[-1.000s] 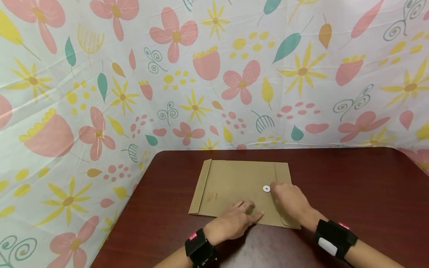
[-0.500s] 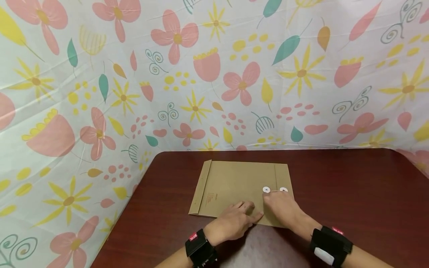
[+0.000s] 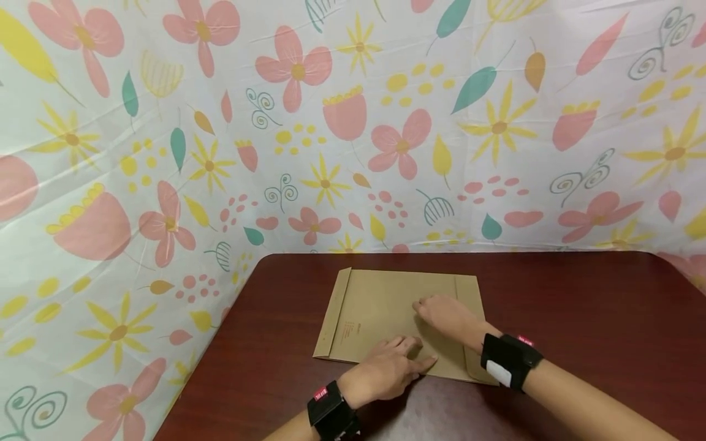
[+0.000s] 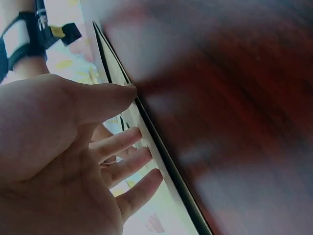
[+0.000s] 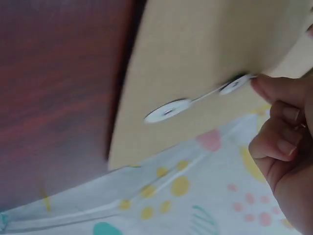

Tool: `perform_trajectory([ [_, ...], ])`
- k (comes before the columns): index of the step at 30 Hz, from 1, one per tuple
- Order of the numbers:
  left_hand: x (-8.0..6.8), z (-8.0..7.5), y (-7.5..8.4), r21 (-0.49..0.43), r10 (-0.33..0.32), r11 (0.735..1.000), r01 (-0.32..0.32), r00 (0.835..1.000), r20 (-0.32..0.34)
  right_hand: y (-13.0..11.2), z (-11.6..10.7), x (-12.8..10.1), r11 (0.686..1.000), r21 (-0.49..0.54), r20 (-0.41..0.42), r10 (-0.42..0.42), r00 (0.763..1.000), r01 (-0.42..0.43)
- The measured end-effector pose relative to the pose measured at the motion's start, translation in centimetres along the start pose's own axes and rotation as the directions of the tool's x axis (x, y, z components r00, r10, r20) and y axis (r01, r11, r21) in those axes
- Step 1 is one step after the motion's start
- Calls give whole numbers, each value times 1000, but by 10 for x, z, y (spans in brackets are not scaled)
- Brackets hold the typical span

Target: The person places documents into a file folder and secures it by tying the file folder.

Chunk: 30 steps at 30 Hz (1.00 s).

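A brown kraft paper envelope [image 3: 386, 291] lies flat on the table. My left hand [image 3: 386, 370] rests on its near edge with the fingers spread; the left wrist view shows the fingertips [image 4: 154, 177] on the paper. Over the right part of the envelope, my right hand [image 3: 449, 318] pinches a thin string [image 5: 206, 95] between thumb and curled fingers. In the right wrist view this string runs from one white round button [image 5: 161, 113] past a second white button [image 5: 229, 88] to my fingers. Both buttons are hidden behind my right hand in the head view.
The dark red-brown wooden table [image 3: 579, 324] extends around the envelope. A white curtain [image 3: 353, 141] with flowers and leaves hangs along the back and left sides. Each wrist wears a black strap [image 3: 510, 361].
My right hand has moved left across the envelope, drawing the string past the buttons, which showed half a second ago. My left hand has stayed in place.
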<state>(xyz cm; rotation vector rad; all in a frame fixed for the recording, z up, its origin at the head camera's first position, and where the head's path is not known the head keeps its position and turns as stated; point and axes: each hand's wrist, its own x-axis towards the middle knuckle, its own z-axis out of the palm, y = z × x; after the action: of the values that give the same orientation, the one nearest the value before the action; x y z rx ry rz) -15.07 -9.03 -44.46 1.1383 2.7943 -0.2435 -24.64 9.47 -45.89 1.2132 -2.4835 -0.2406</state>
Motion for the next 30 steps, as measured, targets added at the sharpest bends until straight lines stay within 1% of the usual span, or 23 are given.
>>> perform_trajectory([
  [2,0,0,0,-3,4,1000,-4,1000,-2,10,2,2,998,59,40,36,999,-38],
  [3,0,0,1,-4,5,1000,-5,1000,-1,15,3,2,991,108,64,68,996,-74],
  [4,0,1,1,0,7,1000,-7,1000,-3,20,4,2,978,166,90,109,990,-123],
  [5,0,1,1,5,10,1000,-10,1000,-3,25,4,1,959,229,108,147,983,-169],
  [6,0,1,1,12,12,1000,-12,1000,-4,29,3,-1,929,295,130,193,973,-224],
  [7,-1,1,1,18,15,1000,-14,1000,-7,32,3,-3,897,348,148,237,960,-274],
  [8,-1,2,0,22,15,1000,-15,1000,-11,36,3,-6,856,403,165,279,946,-323],
  [10,-1,2,0,30,16,999,-15,1000,-16,41,2,-12,785,484,190,337,922,-387],
  [11,-1,2,1,29,15,999,-14,1000,-18,44,2,-16,762,508,195,352,915,-401],
  [12,-1,3,1,26,13,1000,-12,1000,-19,46,2,-18,738,523,213,371,904,-427],
  [14,-1,3,1,27,5,1000,-5,1000,-21,50,2,-23,695,559,232,392,890,-452],
  [18,-1,2,2,34,-4,999,5,1000,-23,56,1,-29,646,609,239,404,883,-460],
  [20,-2,2,2,32,-2,999,3,1000,-27,58,0,-32,633,623,236,407,882,-459],
  [23,-2,2,2,24,3,1000,-2,999,-34,55,-3,-37,639,637,226,380,897,-431],
  [27,-1,2,3,29,-2,1000,3,1000,-31,45,-6,-42,670,649,173,331,928,-360],
  [30,-1,2,3,39,-7,999,8,1000,-30,36,-10,-43,699,630,126,337,933,-338],
])
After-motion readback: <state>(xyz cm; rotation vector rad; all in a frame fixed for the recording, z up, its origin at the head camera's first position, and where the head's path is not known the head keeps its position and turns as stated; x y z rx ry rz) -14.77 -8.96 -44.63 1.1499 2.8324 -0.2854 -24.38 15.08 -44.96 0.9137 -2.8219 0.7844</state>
